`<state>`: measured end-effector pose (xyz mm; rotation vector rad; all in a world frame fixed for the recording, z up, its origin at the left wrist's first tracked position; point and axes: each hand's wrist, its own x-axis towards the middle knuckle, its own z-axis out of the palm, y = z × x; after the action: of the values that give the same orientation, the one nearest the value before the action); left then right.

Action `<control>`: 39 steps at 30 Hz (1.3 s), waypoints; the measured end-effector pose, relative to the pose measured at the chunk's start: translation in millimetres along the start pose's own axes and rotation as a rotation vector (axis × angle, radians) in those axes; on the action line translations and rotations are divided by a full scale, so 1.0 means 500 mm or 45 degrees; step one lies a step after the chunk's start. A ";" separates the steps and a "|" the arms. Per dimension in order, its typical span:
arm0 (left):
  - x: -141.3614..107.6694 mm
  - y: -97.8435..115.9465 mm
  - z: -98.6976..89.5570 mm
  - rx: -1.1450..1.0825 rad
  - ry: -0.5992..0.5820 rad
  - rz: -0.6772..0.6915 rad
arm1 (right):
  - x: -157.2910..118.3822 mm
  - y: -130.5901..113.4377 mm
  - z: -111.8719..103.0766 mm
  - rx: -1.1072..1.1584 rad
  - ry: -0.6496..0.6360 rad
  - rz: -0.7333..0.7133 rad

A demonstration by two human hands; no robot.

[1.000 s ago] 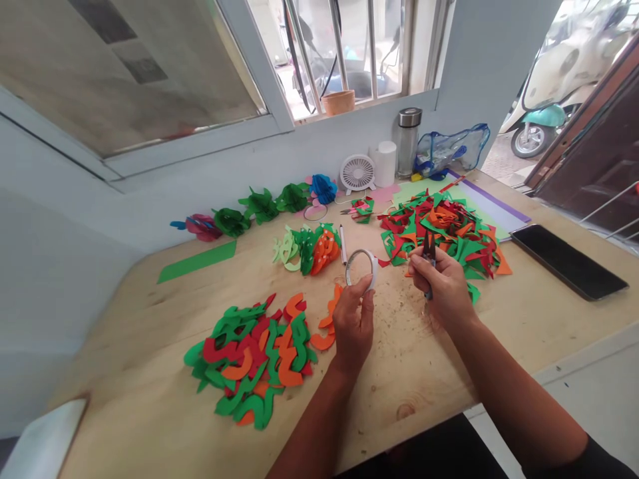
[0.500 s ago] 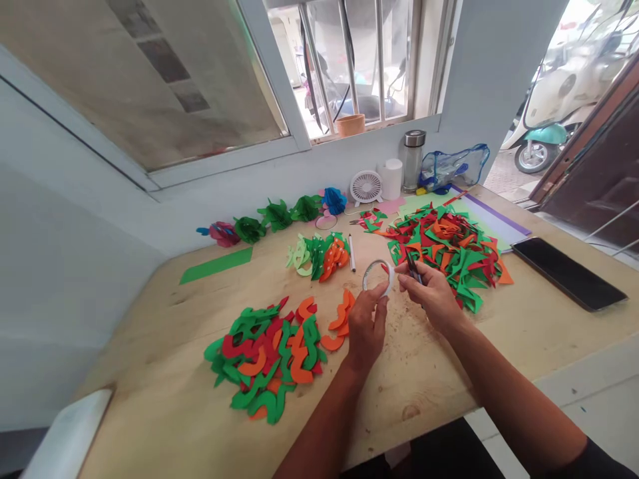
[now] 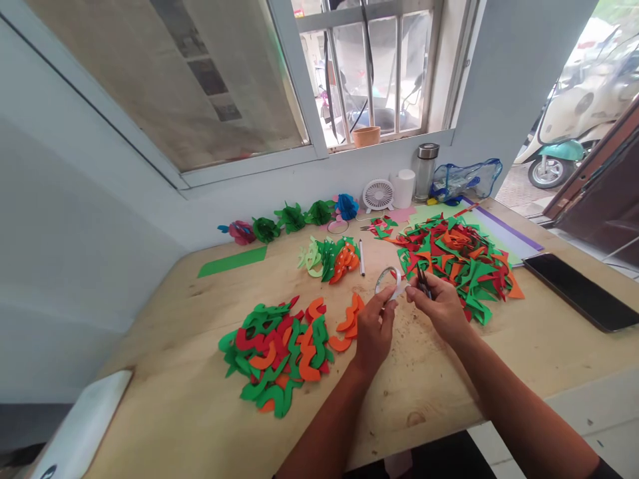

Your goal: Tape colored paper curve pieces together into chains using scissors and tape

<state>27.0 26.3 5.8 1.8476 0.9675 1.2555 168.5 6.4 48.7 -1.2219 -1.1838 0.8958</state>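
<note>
My left hand (image 3: 374, 330) grips a roll of clear adhesive tape (image 3: 387, 281) by its lower edge. My right hand (image 3: 440, 307) is shut on small black-handled thread snips (image 3: 424, 283), whose tips sit right beside the roll. A short white tape end seems to stretch between the roll and the snips. Just left of my left hand lie orange curved paper cutouts (image 3: 348, 326), next to a heap of green, red and orange curved cutouts (image 3: 275, 352). Beyond my right hand is a large pile of angular green, red and orange paper scraps (image 3: 462, 266).
Finished paper flowers (image 3: 292, 218) line the wall on the wooden table (image 3: 164, 379). Nearby are a cluster of cut paper shapes (image 3: 329, 259), a marker (image 3: 361, 258), a small white fan (image 3: 378, 195), a steel bottle (image 3: 425, 171), and a black phone (image 3: 582, 291) at right.
My right hand has moved left, bringing the snips in against the tape roll. My hands are closer together, and the whole scene has shifted rightward and down as my head moved.
</note>
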 end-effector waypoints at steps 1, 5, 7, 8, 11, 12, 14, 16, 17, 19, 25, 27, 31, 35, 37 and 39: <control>0.001 0.001 0.000 -0.037 0.014 -0.035 | -0.002 -0.003 0.001 -0.023 -0.016 -0.026; 0.002 0.000 -0.002 -0.106 0.101 -0.092 | -0.008 -0.007 0.002 -0.102 -0.020 -0.099; 0.002 -0.001 -0.003 -0.083 0.108 -0.052 | -0.008 -0.003 0.002 -0.153 0.052 -0.142; 0.002 -0.001 -0.003 -0.064 0.099 -0.023 | -0.007 -0.001 0.002 -0.184 0.100 -0.164; 0.002 -0.001 -0.003 0.005 0.044 0.053 | -0.004 0.009 0.000 -0.307 0.221 -0.221; 0.002 -0.001 -0.002 0.027 0.030 0.071 | -0.003 0.013 -0.001 -0.359 0.247 -0.239; 0.003 -0.001 -0.002 0.059 0.012 0.094 | -0.001 0.019 -0.003 -0.475 0.294 -0.280; 0.003 0.000 -0.003 0.075 0.006 0.109 | -0.001 0.023 -0.004 -0.582 0.333 -0.316; 0.003 0.000 -0.003 0.079 0.001 0.116 | 0.000 0.024 -0.004 -0.619 0.342 -0.326; 0.004 0.001 -0.005 0.085 -0.002 0.127 | 0.001 0.025 -0.003 -0.640 0.326 -0.318; 0.007 0.004 -0.008 0.070 0.017 0.092 | 0.004 0.026 0.001 -0.553 0.239 -0.199; 0.007 0.005 -0.008 0.059 0.013 0.092 | 0.005 0.029 0.000 -0.523 0.243 -0.171; 0.007 0.008 -0.009 0.070 0.009 0.096 | 0.009 0.034 -0.005 -0.498 0.268 -0.135; 0.010 0.008 -0.015 0.062 0.082 0.010 | 0.016 0.030 -0.010 -0.285 0.320 -0.078; 0.012 0.006 -0.018 0.009 0.118 -0.041 | 0.017 0.024 -0.010 -0.144 0.235 -0.010; 0.013 0.003 -0.020 -0.055 0.133 -0.075 | 0.016 0.018 -0.008 -0.055 0.090 0.065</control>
<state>19.6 32.5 12.9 1.7226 1.0354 1.3377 174.9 14.9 41.7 -1.3129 -1.1249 0.8616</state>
